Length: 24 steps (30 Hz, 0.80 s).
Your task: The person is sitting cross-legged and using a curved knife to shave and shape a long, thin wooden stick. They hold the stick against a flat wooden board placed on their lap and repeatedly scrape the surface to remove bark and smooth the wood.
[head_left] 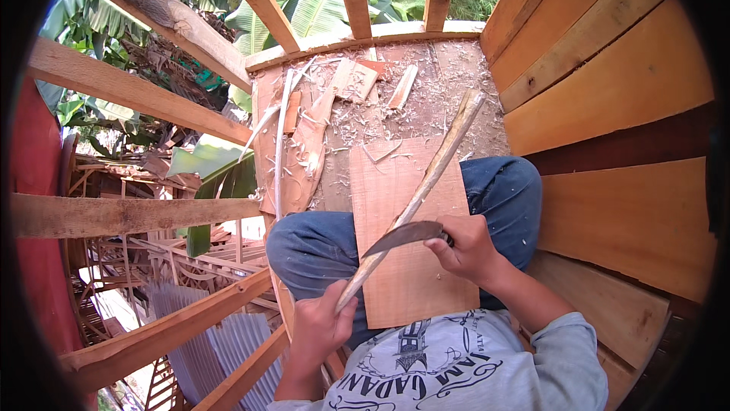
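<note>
My left hand [322,321] is closed round the lower end of a long wooden stick [435,167]. The stick slants up and to the right, partly barked, with a paler stretch near my hand. In my right hand [465,247] is a knife [403,237] with a broad, dark, curved blade, its handle mostly hidden by the fingers. The blade lies across the stick above my left hand, its tip pointing left. Beneath both, a flat wooden board [414,283] rests over my lap between my jeans-covered knees.
Curled shavings [361,122] litter the plank floor ahead. Offcuts of wood [354,81] and a long pale strip [283,145] lie at the left of it. Slatted railings [144,215] border the left and far sides; a plank wall [620,209] rises close on my right.
</note>
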Available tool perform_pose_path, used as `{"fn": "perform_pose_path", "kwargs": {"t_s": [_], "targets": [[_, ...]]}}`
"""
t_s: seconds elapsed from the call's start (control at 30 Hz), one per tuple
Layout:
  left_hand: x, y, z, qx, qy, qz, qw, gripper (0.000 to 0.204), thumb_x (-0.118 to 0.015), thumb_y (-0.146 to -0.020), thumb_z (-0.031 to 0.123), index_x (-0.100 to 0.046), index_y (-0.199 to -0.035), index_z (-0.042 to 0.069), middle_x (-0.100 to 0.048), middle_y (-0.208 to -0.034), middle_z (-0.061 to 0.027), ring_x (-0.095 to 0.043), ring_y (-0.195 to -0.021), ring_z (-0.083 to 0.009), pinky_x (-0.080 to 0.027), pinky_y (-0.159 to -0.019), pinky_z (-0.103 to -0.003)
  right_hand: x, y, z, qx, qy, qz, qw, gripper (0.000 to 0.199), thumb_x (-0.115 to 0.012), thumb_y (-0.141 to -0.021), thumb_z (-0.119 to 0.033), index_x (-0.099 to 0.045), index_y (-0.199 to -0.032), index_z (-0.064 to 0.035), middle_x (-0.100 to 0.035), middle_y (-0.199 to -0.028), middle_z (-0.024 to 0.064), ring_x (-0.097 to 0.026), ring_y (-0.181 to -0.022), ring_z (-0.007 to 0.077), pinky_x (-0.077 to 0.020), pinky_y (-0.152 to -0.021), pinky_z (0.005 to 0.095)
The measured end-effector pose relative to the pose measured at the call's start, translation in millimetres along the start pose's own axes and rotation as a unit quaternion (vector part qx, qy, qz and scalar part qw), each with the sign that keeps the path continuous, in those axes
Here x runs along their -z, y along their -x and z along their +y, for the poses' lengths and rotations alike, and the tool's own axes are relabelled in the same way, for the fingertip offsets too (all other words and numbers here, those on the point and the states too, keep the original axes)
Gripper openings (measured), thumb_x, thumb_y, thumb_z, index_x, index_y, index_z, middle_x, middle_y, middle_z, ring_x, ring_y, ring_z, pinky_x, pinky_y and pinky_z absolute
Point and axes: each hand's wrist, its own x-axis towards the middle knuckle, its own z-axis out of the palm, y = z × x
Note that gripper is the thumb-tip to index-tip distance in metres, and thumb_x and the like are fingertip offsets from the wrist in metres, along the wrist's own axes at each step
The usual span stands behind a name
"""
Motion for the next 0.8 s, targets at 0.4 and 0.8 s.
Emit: {"fn": "perform_pose_path", "kwargs": {"t_s": [0.4,0.8], "targets": [[-3.3,2.3,-0.6,0.002,0.0,0.003,1.0,0.02,-0.065,-0.079,0.007,-0.06,-0.098,0.001,-0.056,-0.056,-0.0138,-0.06,-0.048,-0.0287,-0.045,-0.046,-0.035,-3.7,0.0,3.4,0.076,0.027,-0.022,0.996,0.03,-0.066,-0.084,-0.029,-0.059,-0.075,-0.0015,-0.051,-0.055,0.0124,-0.056,-0.048,0.0279,-0.0407,-0.044,0.0334],[-10.5,-4.1,4.9,0.004,-0.003,-0.002,1.0,0.02,-0.064,-0.08,0.008,-0.06,-0.098,0.002,-0.055,-0.055,-0.0142,-0.06,-0.048,-0.0288,-0.044,-0.046,-0.034,-2.8,5.5,12.4,-0.073,-0.098,0.03,0.992,0.031,-0.063,-0.087,-0.03,-0.063,-0.083,0.0004,-0.051,-0.056,0.0132,-0.053,-0.047,0.0243,-0.0403,-0.046,0.0306]]}}
